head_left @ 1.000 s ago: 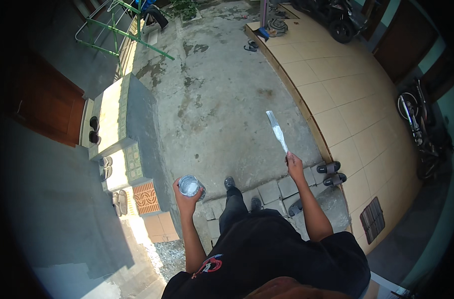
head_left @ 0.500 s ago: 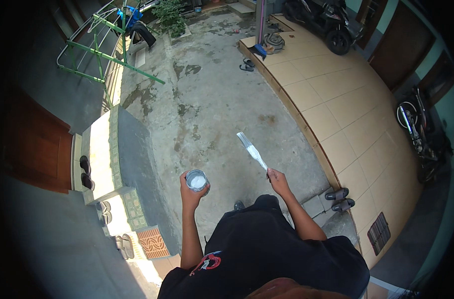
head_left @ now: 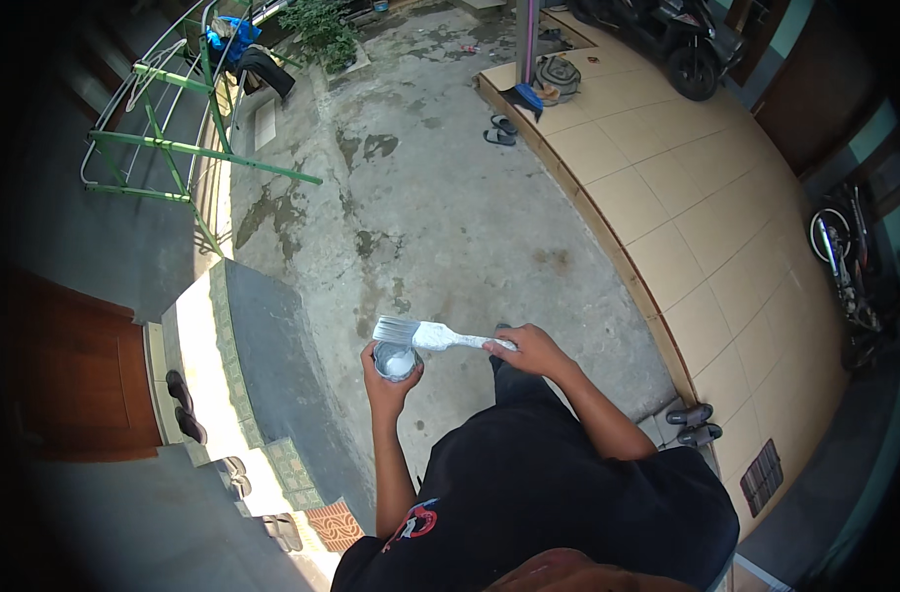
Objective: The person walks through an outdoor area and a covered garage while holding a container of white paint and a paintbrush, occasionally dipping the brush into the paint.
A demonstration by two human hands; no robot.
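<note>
My left hand point(head_left: 391, 386) is closed around a small cup point(head_left: 397, 367) with white paint-like stuff inside. A white-smeared paintbrush point(head_left: 435, 336) is gripped by its handle end in my right hand point(head_left: 531, 349). The brush lies sideways, its grey-white bristles pointing left, over the far rim of the cup. Whether the bristles touch the rim I cannot tell. Part of the cup's far edge is hidden beneath the brush.
A raised tiled porch point(head_left: 667, 237) edges the right side, with slippers point(head_left: 695, 424), a bag point(head_left: 559, 79) and a motorbike point(head_left: 692, 49) on it. A green metal rack point(head_left: 193, 148) stands far left. Steps with more slippers point(head_left: 186, 407) lie at left.
My right hand has swung the brush leftward, from upright beside the cup to lying across above it. The view has shifted a little, and one leg now shows further forward.
</note>
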